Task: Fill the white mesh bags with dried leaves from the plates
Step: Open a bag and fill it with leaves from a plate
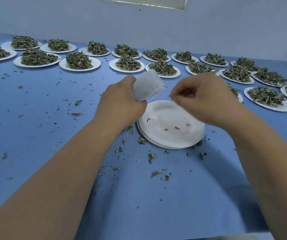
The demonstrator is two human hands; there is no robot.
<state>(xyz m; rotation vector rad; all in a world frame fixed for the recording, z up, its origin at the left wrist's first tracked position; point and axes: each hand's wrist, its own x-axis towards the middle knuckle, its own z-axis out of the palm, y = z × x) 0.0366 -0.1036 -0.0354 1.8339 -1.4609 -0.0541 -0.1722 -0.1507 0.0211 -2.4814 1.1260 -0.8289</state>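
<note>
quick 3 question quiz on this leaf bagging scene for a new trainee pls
1. True or false: the left hand grips the white mesh bag.
2. Pick one: the stack of plates nearest the person holds A) a full heap of leaves, B) only a few leaf crumbs, C) a folded bag.
3. Fill the gap: the heaped plates of dried leaves stand in rows along the ___ side of the blue table.

Key: 1 true; 2 B; 3 far.
</note>
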